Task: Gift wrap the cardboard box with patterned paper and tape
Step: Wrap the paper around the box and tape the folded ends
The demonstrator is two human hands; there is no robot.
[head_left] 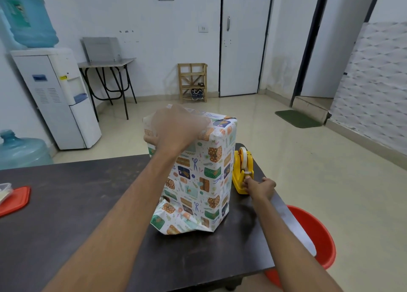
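A tall box (198,170) wrapped in gift-patterned paper stands upright on a dark table (77,203), its bottom paper loose and crumpled. The left hand (176,128) presses down the top fold. The right hand (259,187) pinches tape at a yellow dispenser (239,170) just beside the box.

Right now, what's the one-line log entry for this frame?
left hand: pressing top fold of wrapped box | right hand: pulling tape at yellow dispenser | bottom end: unfolded
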